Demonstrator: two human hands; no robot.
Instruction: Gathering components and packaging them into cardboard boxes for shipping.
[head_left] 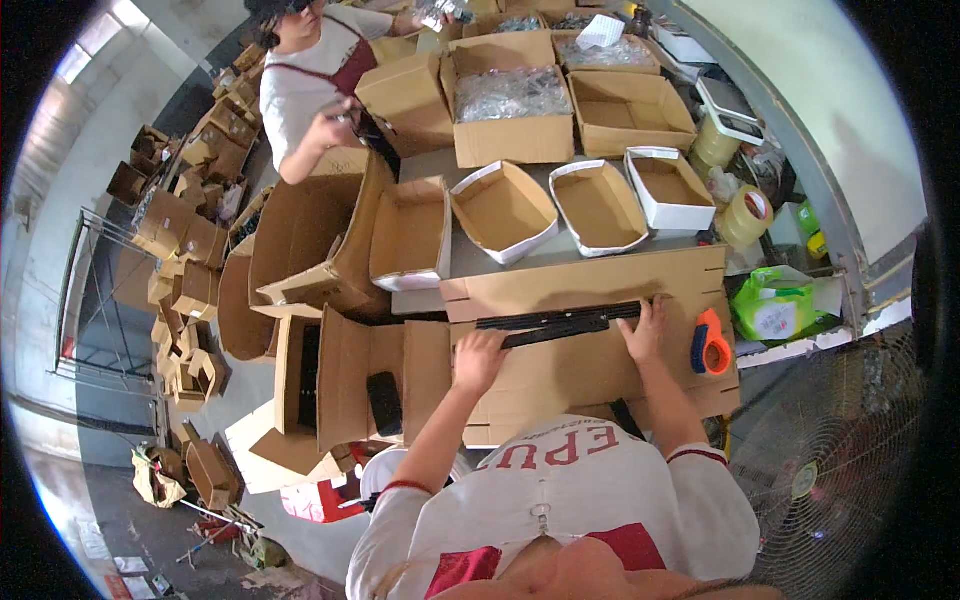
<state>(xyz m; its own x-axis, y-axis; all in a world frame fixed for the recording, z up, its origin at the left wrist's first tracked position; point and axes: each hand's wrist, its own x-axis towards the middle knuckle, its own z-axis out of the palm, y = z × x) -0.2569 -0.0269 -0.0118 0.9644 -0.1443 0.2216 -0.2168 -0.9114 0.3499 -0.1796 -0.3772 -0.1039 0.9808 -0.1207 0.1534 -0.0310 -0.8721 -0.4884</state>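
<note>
Several long, narrow black rails [560, 322] lie side by side on a flat sheet of cardboard [580, 375] in front of me. My left hand [480, 360] is closed at their left end, its fingertips partly hidden against them. At the right end, my right hand [645, 330] grips the rails between thumb and fingers. The nearer rail sits slightly askew to the ones behind it. An orange and blue tape dispenser [711, 343] rests on the cardboard beyond my right hand.
Shallow open boxes [503, 212] line the table behind the cardboard. A carton of clear plastic bags [513, 120] stands farther back. An open carton [365, 375] is on the left, with a black phone-like object [384, 403]. A co-worker [320, 90] stands far left; a fan [805, 480] is right.
</note>
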